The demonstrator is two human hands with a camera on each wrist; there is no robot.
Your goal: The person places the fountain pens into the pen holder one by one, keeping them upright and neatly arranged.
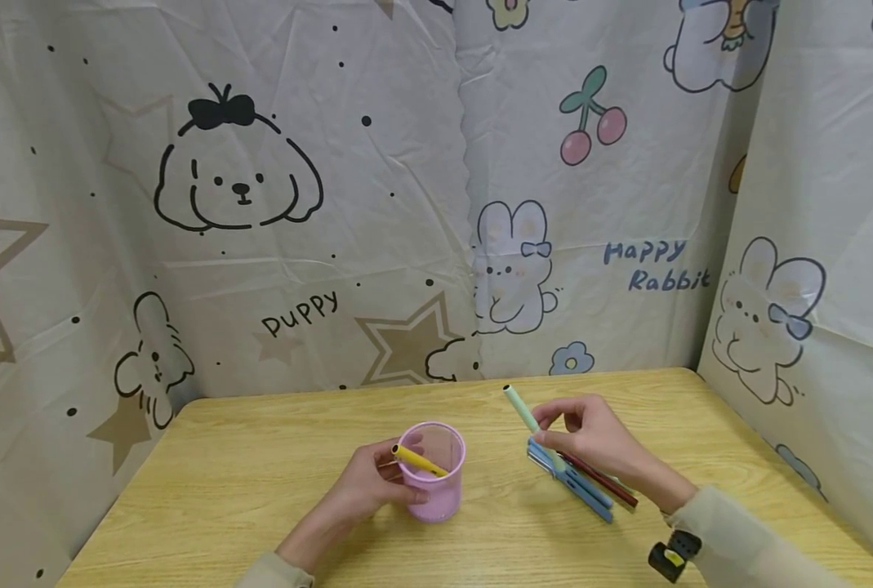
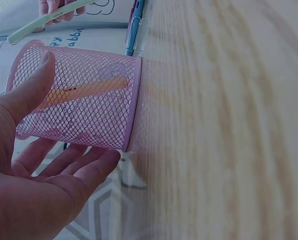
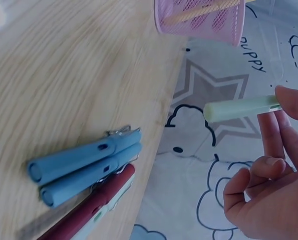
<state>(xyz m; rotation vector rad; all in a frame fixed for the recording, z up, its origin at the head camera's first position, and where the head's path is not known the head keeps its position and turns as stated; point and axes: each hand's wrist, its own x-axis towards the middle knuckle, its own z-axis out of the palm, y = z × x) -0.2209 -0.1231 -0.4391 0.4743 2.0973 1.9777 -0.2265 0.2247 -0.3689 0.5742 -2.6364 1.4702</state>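
My left hand (image 1: 363, 486) holds a pink mesh pen cup (image 1: 436, 500) from its left side, thumb and fingers on opposite sides. The cup stands upright on the table, and a yellow pen (image 1: 419, 461) leans inside it. My right hand (image 1: 603, 437) pinches a light green pen (image 1: 520, 408) between thumb and fingers, raised above the table in the right wrist view. Below that hand lie two blue pens (image 3: 83, 155), side by side, with a dark red pen (image 3: 91, 210) along them. Another light green pen (image 3: 106, 212) shows beside the dark red one.
The wood-grain table (image 1: 282, 441) ends at a printed cloth (image 1: 399, 245) hung behind it and along both sides. A dark wrist device (image 1: 674, 555) sits by the right sleeve (image 1: 745, 539).
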